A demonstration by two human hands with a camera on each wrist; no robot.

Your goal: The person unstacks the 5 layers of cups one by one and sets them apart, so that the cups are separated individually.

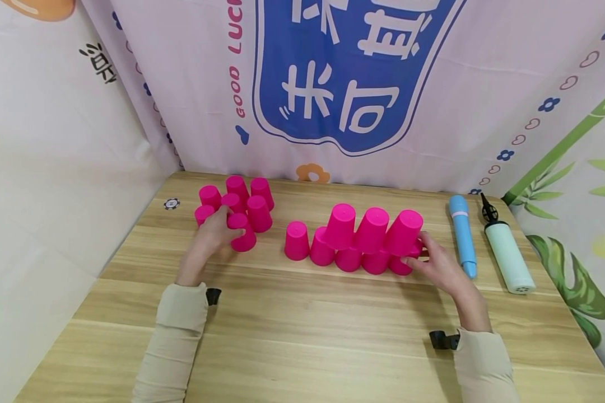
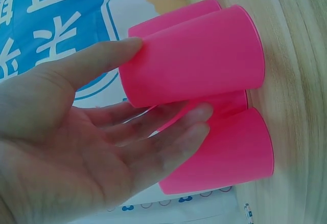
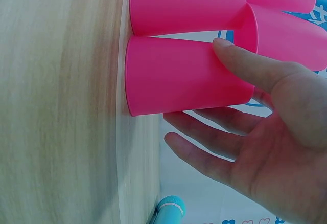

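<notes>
Upside-down pink cups stand in two groups on the wooden table. My left hand [image 1: 213, 228] is at the left cluster, with its thumb on the base end of a front cup [image 2: 194, 55]. Its fingers reach along that cup's other side, in front of a neighbouring cup [image 2: 230, 152]. At the right end of a lower row of cups, my right hand [image 1: 440, 267] holds the end cup [image 3: 184, 75] lightly between thumb and fingers. An upper tier of three cups [image 1: 372, 230] rests on this row; the leftmost lower cup [image 1: 296, 242] has none above it.
A blue microphone-shaped object [image 1: 464, 235] and a pale green hand pump [image 1: 509, 254] lie at the right. A small round chip [image 1: 172, 204] lies at the far left. The printed curtain [image 1: 206, 145] hangs along the table's back edge.
</notes>
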